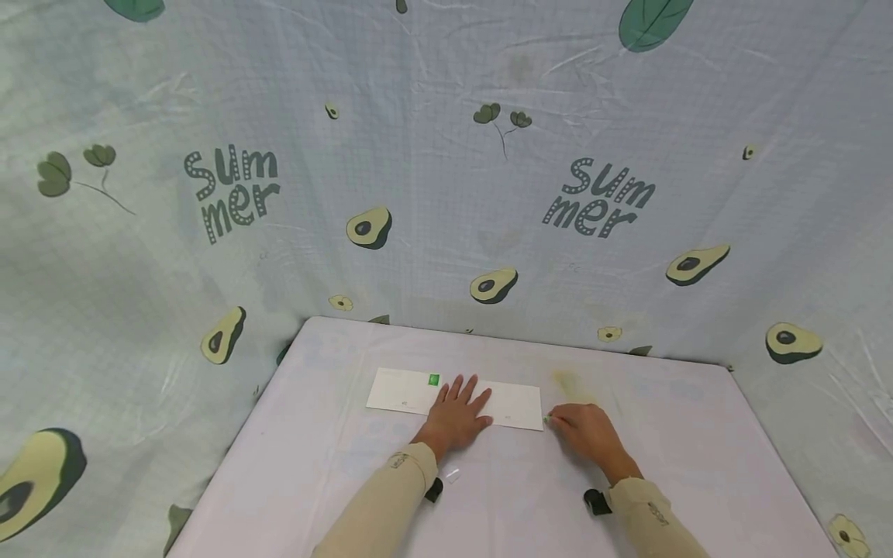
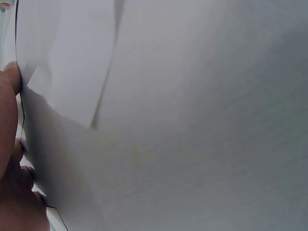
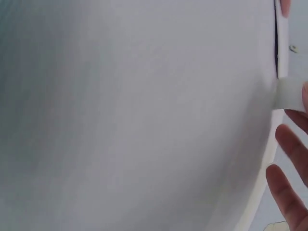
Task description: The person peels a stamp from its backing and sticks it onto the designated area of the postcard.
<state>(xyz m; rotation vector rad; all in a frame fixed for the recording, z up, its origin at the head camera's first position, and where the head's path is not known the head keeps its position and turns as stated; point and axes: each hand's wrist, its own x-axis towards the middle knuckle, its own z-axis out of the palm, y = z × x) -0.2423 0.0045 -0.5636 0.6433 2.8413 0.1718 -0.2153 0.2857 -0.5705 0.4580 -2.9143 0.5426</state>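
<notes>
1. Paper: white, flat on the table, showing on both sides of the left hand.
2. Left hand: fingers straight and spread, resting on the paper, gripping nothing.
3. Right hand: digits closed in a pinch on a small slip, just beside the paper's right edge.
4. Green square: on the paper's left portion.

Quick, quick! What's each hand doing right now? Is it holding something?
Left hand: open, fingers spread on white paper.
Right hand: closed, pinching a small sticker-like piece.
</notes>
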